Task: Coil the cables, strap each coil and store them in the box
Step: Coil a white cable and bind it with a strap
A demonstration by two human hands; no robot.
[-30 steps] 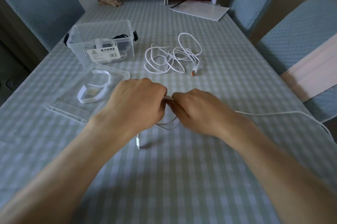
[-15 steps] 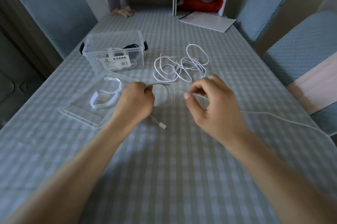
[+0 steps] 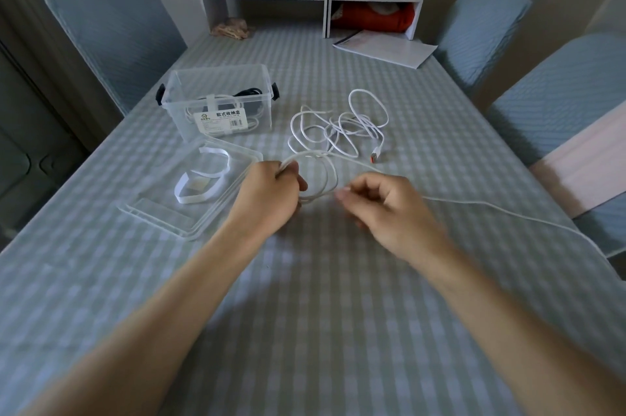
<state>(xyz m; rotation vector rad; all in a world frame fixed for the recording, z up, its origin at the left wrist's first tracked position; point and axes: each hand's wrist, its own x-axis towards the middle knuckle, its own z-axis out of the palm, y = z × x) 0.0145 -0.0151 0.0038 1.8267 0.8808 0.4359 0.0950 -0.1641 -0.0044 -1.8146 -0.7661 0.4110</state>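
On the left, the clear plastic box is standing open on the checked tablecloth, showing a white label printed 欧式收纳盒 above a barcode; strapped coils, white and black, are lying inside it. Just in front, its clear lid is lying flat and carrying one loose white strap. The left hand is gripping a small coil of thin white cable, a few loops stacked together, held just above the cloth. The right hand is pinching the same cable beside the coil, and the free length is trailing rightward off the table edge. Behind the hands, a second white cable is lying in a loose tangle, its orange-tipped plug nearest the right hand. Three blue-covered chairs are standing around the table.
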